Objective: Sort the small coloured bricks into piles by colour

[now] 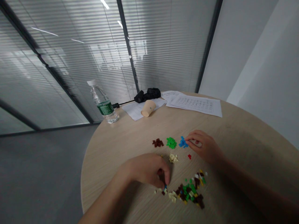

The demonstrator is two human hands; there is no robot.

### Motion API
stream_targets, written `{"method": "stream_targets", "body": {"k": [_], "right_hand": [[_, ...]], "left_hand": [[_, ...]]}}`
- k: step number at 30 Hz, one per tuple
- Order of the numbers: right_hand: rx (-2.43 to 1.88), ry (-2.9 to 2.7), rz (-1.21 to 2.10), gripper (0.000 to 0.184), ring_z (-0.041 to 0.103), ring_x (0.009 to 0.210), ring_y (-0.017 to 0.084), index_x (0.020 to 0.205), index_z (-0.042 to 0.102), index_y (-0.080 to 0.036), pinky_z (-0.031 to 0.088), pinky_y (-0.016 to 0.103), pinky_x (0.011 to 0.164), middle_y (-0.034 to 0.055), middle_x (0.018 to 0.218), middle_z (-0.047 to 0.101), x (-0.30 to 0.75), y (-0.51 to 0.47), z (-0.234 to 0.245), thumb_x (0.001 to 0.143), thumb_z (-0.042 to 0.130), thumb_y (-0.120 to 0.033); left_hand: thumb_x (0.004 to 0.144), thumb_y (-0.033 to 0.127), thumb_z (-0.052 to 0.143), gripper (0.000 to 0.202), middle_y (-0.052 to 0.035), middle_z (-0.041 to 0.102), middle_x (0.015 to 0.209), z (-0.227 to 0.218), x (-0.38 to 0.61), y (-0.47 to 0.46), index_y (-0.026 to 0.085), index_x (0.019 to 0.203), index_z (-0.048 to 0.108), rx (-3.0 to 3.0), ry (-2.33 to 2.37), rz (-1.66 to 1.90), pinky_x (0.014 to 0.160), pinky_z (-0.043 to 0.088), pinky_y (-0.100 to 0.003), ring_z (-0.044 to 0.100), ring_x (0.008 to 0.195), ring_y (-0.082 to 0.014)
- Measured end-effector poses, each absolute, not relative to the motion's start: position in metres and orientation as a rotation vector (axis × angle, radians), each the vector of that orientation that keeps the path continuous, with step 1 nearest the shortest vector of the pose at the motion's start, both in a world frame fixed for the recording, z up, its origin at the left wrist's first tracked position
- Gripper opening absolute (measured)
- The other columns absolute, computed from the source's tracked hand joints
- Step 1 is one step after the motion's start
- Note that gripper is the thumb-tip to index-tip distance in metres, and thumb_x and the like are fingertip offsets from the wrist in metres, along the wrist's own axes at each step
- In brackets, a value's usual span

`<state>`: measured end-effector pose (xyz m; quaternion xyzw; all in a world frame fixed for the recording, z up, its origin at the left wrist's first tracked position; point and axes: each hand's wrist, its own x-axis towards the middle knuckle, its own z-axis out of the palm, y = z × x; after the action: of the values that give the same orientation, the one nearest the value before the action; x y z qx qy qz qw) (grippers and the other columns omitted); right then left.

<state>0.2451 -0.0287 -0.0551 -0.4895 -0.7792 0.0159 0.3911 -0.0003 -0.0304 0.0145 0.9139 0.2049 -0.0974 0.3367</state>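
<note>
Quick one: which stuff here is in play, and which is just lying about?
In play: left hand pinching a small brick by the mixed brick pile; right hand on the blue bricks; brown, green, cream and red bricks.

Lying about: water bottle, tipped paper cup, printed sheets, black bundle.

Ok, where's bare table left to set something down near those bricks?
Bare table runs between the water bottle and the brown bricks, and below the papers down to the right hand. More lies right of that hand. Crowded: the mixed brick pile beside the left hand.
</note>
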Motion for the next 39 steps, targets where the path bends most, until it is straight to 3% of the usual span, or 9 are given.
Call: {"method": "stream_targets", "body": {"k": [20, 26, 33, 39], "right_hand": [[-1.195, -1.999, 0.016, 0.011, 0.060, 0.075, 0.019, 0.077, 0.063, -0.021, 0.047, 0.032, 0.072, 0.0044, 0.078, 0.067, 0.245, -0.030, -0.055, 0.082, 0.054, -0.019], [-1.182, -2.008, 0.034, 0.011, 0.060, 0.076, 0.019, 0.078, 0.063, -0.021, 0.047, 0.033, 0.073, 0.0045, 0.077, 0.067, 0.244, -0.031, -0.052, 0.082, 0.054, -0.018], [-1.194, -1.992, 0.027, 0.011, 0.060, 0.076, 0.020, 0.078, 0.064, -0.021, 0.047, 0.033, 0.073, 0.0049, 0.078, 0.067, 0.244, -0.032, -0.052, 0.082, 0.054, -0.020], [-1.126, -1.956, 0.059, 0.011, 0.060, 0.076, 0.020, 0.077, 0.063, -0.021, 0.047, 0.034, 0.073, 0.0054, 0.077, 0.067, 0.236, -0.041, -0.041, 0.082, 0.054, -0.020]], "left_hand": [[0.069, 0.011, 0.069, 0.017, 0.0027, 0.061, 0.068, 0.014, 0.001, -0.028, 0.018, 0.084, 0.070, 2.355, 0.493, -0.289, 0.054, 0.036, -0.019, 0.050, 0.058, -0.0085], [0.069, 0.012, 0.071, 0.010, 0.0036, 0.063, 0.066, 0.013, 0.002, -0.028, 0.018, 0.077, 0.069, 2.340, 0.499, -0.280, 0.054, 0.035, -0.019, 0.050, 0.056, -0.0077], [0.070, 0.012, 0.071, 0.007, 0.0045, 0.060, 0.061, 0.008, 0.000, -0.026, 0.018, 0.072, 0.069, 2.373, 0.456, -0.195, 0.053, 0.034, -0.018, 0.050, 0.055, -0.0069], [0.078, 0.016, 0.065, 0.002, 0.0038, 0.057, 0.066, 0.015, -0.002, -0.021, 0.016, 0.080, 0.066, 2.433, 0.608, 0.029, 0.055, 0.034, -0.018, 0.049, 0.058, -0.0073]]}}
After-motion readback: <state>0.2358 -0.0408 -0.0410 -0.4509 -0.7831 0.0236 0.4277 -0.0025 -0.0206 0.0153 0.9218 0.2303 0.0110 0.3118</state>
